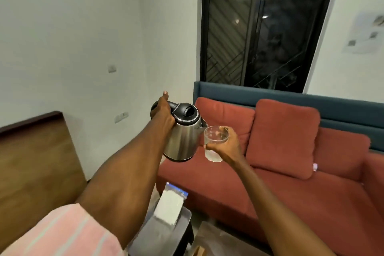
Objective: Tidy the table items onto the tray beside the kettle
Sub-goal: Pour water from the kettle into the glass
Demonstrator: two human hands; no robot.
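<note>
Both arms are reaching toward 12 o'clock; the left hand (163, 111) is gripping the kettle (182, 137), the right hand (225, 145) is holding the glass (215, 141).

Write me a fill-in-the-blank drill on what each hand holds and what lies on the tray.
1. The left hand grips the handle of the steel ____.
2. The right hand holds a clear ____ beside the spout.
3. A white packet lies on the grey ____ below the arms.
4. The sofa behind has ____ cushions.

Missing words: kettle; glass; tray; red
</note>
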